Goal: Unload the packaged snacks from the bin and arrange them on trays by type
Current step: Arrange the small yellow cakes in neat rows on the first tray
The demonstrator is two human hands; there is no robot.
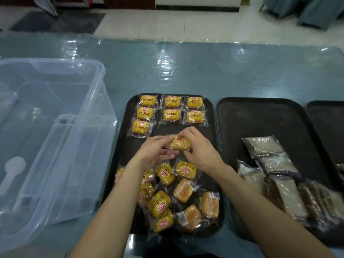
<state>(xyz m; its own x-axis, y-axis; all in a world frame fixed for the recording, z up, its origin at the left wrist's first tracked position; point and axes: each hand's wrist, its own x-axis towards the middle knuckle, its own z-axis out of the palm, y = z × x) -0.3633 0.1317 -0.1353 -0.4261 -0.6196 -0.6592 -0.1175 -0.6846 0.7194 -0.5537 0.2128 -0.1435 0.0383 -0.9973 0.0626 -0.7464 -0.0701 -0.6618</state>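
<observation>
Both hands hold one yellow bread packet (180, 143) above the middle of the left black tray (214, 146). My left hand (155, 151) grips its left side and my right hand (198, 148) pinches its top and right side. Several yellow packets (170, 111) lie in neat rows at the tray's far end. A loose pile of the same yellow packets (176, 194) covers the tray's near end. The clear plastic bin (55, 127) stands at the left.
A second black tray (264, 118) to the right holds several brown cake packets (275, 170) along its near right side. A third black tray (327, 116) shows at the far right edge. A white scoop-shaped thing (13, 168) shows through the bin.
</observation>
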